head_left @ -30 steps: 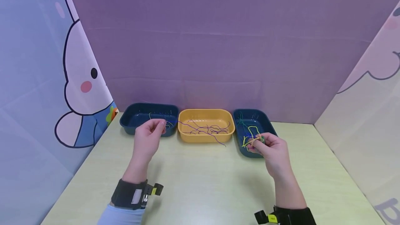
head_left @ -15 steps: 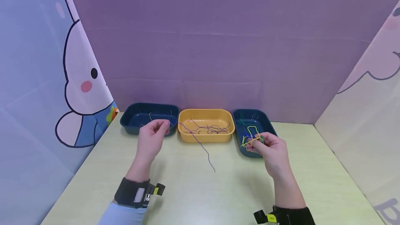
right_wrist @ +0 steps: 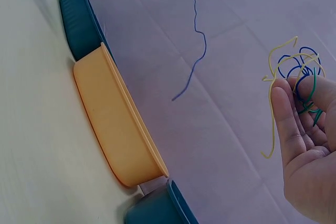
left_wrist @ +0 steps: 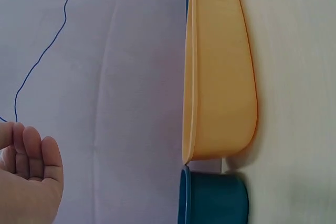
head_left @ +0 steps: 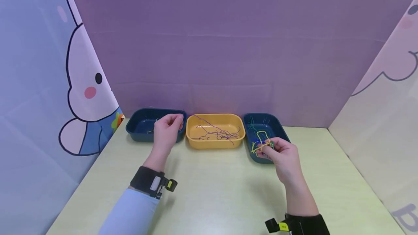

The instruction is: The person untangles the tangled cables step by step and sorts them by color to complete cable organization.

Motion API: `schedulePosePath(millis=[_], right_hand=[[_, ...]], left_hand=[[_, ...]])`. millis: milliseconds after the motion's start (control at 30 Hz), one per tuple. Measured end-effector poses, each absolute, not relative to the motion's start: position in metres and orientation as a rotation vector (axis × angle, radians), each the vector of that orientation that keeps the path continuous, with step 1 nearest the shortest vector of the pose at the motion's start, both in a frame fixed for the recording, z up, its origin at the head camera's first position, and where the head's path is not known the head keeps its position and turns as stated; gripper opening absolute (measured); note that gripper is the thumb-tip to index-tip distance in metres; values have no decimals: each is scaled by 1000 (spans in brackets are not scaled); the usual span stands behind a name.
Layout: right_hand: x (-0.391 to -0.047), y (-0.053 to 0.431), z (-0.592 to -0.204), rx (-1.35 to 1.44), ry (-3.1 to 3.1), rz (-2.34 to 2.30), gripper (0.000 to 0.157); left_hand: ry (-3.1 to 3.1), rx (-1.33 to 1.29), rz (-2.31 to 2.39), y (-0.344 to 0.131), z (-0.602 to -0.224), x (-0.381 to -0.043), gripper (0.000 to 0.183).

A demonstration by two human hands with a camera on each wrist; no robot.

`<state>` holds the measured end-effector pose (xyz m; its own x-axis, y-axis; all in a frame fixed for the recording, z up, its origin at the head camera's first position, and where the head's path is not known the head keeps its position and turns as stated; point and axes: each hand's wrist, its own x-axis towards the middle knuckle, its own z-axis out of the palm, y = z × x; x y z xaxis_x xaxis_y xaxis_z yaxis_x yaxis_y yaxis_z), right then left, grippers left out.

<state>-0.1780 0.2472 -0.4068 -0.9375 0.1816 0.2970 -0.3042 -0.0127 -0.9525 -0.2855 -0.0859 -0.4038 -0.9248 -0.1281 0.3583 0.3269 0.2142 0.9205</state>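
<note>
My left hand (head_left: 166, 131) pinches a thin blue wire (left_wrist: 65, 11) between thumb and fingers, raised at the right part of the left dark teal tray (head_left: 138, 137). In the right wrist view the blue wire dangles in a wavy line with its end loose. From the head it overlaps the yellow tray (head_left: 215, 145), where several purplish-blue wires lie loosely crossed. My right hand (head_left: 282, 159) holds a small tangle of yellow, blue and green wires (right_wrist: 302, 69) over the right dark teal tray (head_left: 250, 155). One yellow strand (right_wrist: 272, 121) hangs below the fingertips.
The three trays stand side by side along the table's back edge, against a purple cloth wall (head_left: 228, 53). Green wires (head_left: 252, 125) lie in the right tray. Printed side panels (head_left: 36, 100) border the pale table (head_left: 215, 191) on left and right.
My left hand has moved right and farther back, lifting the blue wire. Its loose end has swung from over the front table area back over the yellow tray. My right hand has barely moved.
</note>
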Motion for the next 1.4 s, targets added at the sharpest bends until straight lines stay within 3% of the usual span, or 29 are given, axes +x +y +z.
schedulePosePath(millis=[300, 533, 1400], right_hand=[[-179, 245, -409, 128, -1943, 2015, 12], [-179, 244, -412, 139, -1944, 2020, 10], [-183, 246, -417, 209, -1942, 2031, 5]], left_hand=[[-2150, -44, -1840, -70, -403, -328, 26], [-2303, -17, -1616, -55, -414, -352, 23], [-2851, -397, -558, -24, -449, -359, 14]])
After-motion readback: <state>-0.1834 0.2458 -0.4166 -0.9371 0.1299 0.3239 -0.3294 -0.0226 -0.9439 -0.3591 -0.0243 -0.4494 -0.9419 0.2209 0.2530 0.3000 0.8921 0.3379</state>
